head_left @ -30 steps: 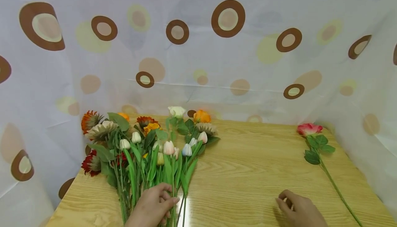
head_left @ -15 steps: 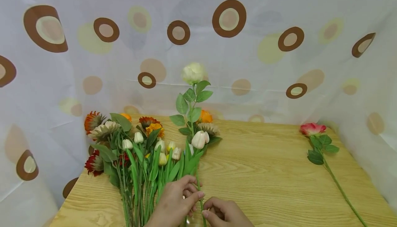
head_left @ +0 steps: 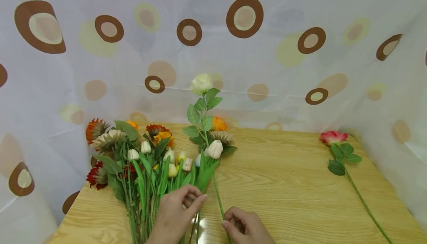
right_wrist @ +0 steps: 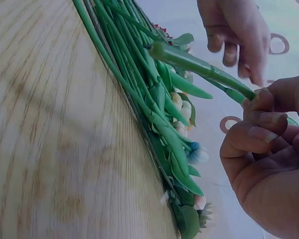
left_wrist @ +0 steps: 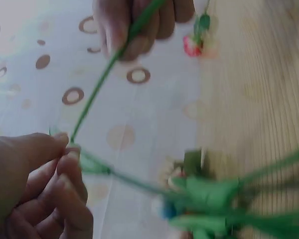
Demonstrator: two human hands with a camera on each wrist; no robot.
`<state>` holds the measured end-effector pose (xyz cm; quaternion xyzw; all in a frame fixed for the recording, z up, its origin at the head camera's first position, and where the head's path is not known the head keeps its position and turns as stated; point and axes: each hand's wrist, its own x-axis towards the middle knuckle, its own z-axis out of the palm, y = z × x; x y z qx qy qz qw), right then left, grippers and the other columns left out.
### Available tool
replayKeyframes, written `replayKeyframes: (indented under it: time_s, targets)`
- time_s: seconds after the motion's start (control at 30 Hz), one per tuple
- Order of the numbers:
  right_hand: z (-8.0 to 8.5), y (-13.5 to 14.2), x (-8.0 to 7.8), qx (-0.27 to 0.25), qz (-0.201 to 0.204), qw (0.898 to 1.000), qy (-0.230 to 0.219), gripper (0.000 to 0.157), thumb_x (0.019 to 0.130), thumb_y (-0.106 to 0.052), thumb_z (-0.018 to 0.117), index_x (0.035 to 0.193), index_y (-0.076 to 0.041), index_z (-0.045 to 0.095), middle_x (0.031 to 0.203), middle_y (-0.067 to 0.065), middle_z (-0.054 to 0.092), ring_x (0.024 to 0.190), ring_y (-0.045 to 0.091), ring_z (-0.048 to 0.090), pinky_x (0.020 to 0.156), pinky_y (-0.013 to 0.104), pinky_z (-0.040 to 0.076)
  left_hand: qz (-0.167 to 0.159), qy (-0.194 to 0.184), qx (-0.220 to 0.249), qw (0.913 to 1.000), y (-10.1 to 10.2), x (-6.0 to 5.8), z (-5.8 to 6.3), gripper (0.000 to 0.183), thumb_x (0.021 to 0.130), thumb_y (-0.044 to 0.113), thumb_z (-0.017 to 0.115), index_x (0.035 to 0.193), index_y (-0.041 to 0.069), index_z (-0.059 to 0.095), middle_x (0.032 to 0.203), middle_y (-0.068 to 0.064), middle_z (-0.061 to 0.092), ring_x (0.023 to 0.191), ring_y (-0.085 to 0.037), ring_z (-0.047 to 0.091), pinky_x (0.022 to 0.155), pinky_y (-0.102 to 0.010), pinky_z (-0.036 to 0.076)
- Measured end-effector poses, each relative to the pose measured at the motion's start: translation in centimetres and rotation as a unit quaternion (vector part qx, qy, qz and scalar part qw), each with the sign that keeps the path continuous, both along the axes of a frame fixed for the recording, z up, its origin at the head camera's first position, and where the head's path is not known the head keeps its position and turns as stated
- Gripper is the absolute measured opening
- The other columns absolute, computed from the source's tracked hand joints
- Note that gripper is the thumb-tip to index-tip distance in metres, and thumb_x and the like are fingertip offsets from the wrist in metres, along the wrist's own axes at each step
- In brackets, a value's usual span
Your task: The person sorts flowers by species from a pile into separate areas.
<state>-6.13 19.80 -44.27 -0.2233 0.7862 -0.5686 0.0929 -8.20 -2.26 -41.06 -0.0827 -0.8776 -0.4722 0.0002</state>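
My right hand (head_left: 248,223) pinches the lower green stem of a long-stemmed white rose (head_left: 201,83), which stands tilted above the other flowers. A white tulip (head_left: 214,149) overlaps the rose's stem; whether it is held too, I cannot tell. Just left of that stem my left hand (head_left: 176,212) has loosely bent fingers, thumb and index tips close together, by the green leaves (head_left: 206,177). In the left wrist view the left fingertips (left_wrist: 65,142) come near a leaf and stem, with no clear grip. The right wrist view shows the thick stem end (right_wrist: 184,59) jutting from my right fingers.
A pile of artificial flowers (head_left: 110,140) and tulips (head_left: 172,170) covers the left of the wooden table (head_left: 283,181). One pink rose (head_left: 333,137) lies along the right side. A patterned curtain (head_left: 260,62) surrounds the back and sides.
The white rose has risen out of the pile. My right hand has come leftward from the bare table and now grips its stem; my left hand, at the stem half a second ago, has drawn slightly left.
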Motion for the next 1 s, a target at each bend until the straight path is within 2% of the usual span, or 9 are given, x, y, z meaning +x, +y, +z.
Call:
replayKeyframes:
  time_s: [0.1, 0.17, 0.23, 0.37, 0.5, 0.73, 0.8, 0.87, 1.0]
  targets:
    - [0.2, 0.4, 0.0, 0.012, -0.010, 1.000, -0.008, 0.016, 0.100, -0.012, 0.059, 0.090, 0.000, 0.065, 0.060, 0.010, 0.052, 0.050, -0.009, 0.036, 0.044, 0.015, 0.034, 0.036, 0.017, -0.083, 0.9957, -1.3, -0.1, -0.4, 0.023, 0.088, 0.040, 0.073, 0.105, 0.025, 0.070, 0.094, 0.011, 0.066, 0.066, 0.005, 0.053, 0.056, -0.019, 0.044]
    - [0.5, 0.6, 0.1, 0.018, -0.018, 0.999, -0.023, 0.018, 0.100, -0.014, 0.059, 0.090, 0.000, 0.065, 0.060, 0.009, 0.052, 0.050, -0.008, 0.036, 0.045, 0.015, 0.034, 0.018, -0.004, -0.125, 0.9920, -1.9, -0.2, -0.9, 0.029, 0.088, 0.041, 0.073, 0.112, 0.025, 0.070, 0.100, 0.009, 0.066, 0.068, 0.003, 0.052, 0.056, -0.021, 0.042]
    - [0.7, 0.8, 0.1, 0.021, -0.022, 0.999, -0.031, 0.018, 0.100, -0.014, 0.059, 0.091, 0.000, 0.065, 0.060, 0.008, 0.051, 0.051, -0.007, 0.036, 0.045, 0.015, 0.035, -0.021, -0.036, -0.141, 0.9891, -2.3, -0.4, -1.4, 0.028, 0.088, 0.039, 0.072, 0.113, 0.025, 0.072, 0.102, 0.009, 0.068, 0.070, 0.002, 0.054, 0.056, -0.023, 0.042]
    - [0.9, 1.0, 0.0, 0.028, -0.030, 0.998, -0.039, 0.021, 0.100, -0.017, 0.059, 0.091, 0.000, 0.065, 0.061, 0.001, 0.051, 0.052, -0.007, 0.038, 0.046, 0.015, 0.037, -0.085, -0.068, -0.125, 0.9862, -2.4, -0.6, -2.1, 0.013, 0.089, 0.035, 0.072, 0.098, 0.026, 0.077, 0.091, 0.011, 0.072, 0.070, 0.000, 0.059, 0.056, -0.024, 0.045]
    - [0.8, 1.6, -0.1, 0.034, -0.040, 0.998, -0.022, 0.020, 0.100, -0.018, 0.059, 0.090, -0.002, 0.065, 0.061, -0.003, 0.050, 0.053, -0.008, 0.038, 0.046, 0.016, 0.038, -0.121, -0.062, -0.099, 0.9858, -2.3, -0.5, -2.3, 0.013, 0.088, 0.037, 0.072, 0.091, 0.026, 0.078, 0.083, 0.014, 0.071, 0.068, 0.003, 0.059, 0.057, -0.022, 0.047]
    - [0.5, 5.6, -0.5, 0.098, -0.104, 0.989, 0.033, 0.015, 0.101, -0.017, 0.059, 0.089, -0.009, 0.064, 0.062, -0.010, 0.049, 0.049, -0.005, 0.039, 0.044, 0.020, 0.039, -0.128, -0.067, -0.008, 0.9895, -3.1, -0.1, -1.5, 0.026, 0.092, 0.043, 0.067, 0.099, 0.020, 0.077, 0.090, 0.011, 0.073, 0.075, 0.003, 0.061, 0.064, -0.022, 0.050]
    - [0.3, 7.5, -0.5, 0.135, -0.141, 0.979, 0.063, 0.014, 0.100, -0.015, 0.060, 0.087, -0.011, 0.064, 0.061, -0.012, 0.047, 0.048, -0.004, 0.037, 0.043, 0.020, 0.038, -0.126, -0.079, 0.015, 0.9888, -3.6, 0.1, -1.3, 0.029, 0.092, 0.044, 0.066, 0.102, 0.019, 0.077, 0.094, 0.008, 0.074, 0.079, 0.001, 0.063, 0.066, -0.023, 0.051]
    - [0.3, 9.8, -0.4, 0.184, -0.184, 0.962, 0.084, 0.014, 0.099, -0.012, 0.060, 0.086, -0.013, 0.064, 0.059, -0.014, 0.044, 0.047, -0.003, 0.036, 0.043, 0.020, 0.037, -0.121, -0.090, 0.026, 0.9882, -4.0, 0.2, -1.3, 0.030, 0.092, 0.045, 0.066, 0.103, 0.019, 0.076, 0.096, 0.007, 0.074, 0.083, 0.000, 0.065, 0.068, -0.023, 0.052]
    - [0.4, 15.8, -0.2, 0.314, -0.255, 0.907, 0.116, 0.012, 0.096, -0.007, 0.062, 0.085, -0.011, 0.065, 0.058, -0.013, 0.047, 0.046, -0.002, 0.036, 0.044, 0.021, 0.035, -0.112, -0.098, 0.024, 0.9886, -4.7, 0.2, -1.6, 0.032, 0.091, 0.046, 0.066, 0.104, 0.019, 0.076, 0.096, 0.007, 0.074, 0.083, -0.001, 0.065, 0.068, -0.024, 0.052]
